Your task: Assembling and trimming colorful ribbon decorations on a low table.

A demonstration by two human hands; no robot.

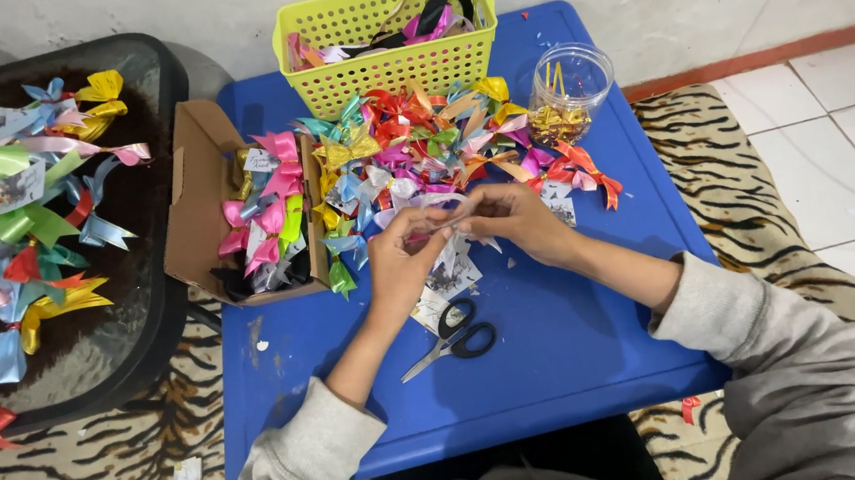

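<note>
left hand (401,257) and right hand (516,219) are pinching shut on 1 pale ribbon (432,206) between them | light, soft, slippery, creasing easily | holding best at its ends | scissors (451,337) lying just below

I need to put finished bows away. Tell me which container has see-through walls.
The round jar at the blue table's back right: clear plastic, unlike the yellow basket and cardboard box.
</note>
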